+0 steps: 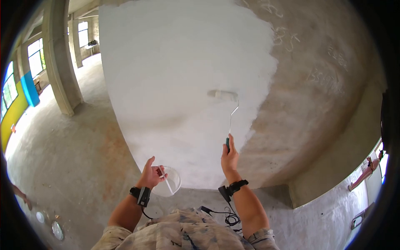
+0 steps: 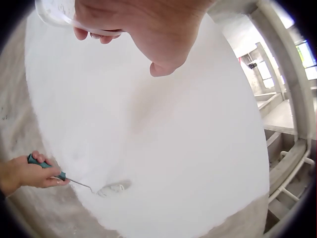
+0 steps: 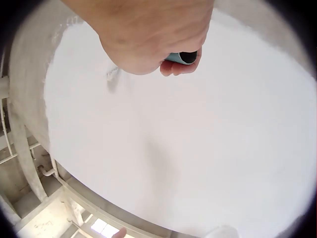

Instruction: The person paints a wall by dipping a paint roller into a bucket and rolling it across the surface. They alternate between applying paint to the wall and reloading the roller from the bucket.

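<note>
I'm gripping the roller [image 1: 223,94] with my right hand [image 1: 229,157], fingers wrapped round its handle, its head at frame centre on the wall [image 1: 166,62]. My left hand [image 1: 151,175] is pinching the tub [image 1: 175,183] by its rim, and tilting it could spill the contents.

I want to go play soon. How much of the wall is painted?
A big white patch is done. The right hand holds the roller on it; the left hand holds a white tub. Still unpainted: the bare grey wall on the right.
</note>
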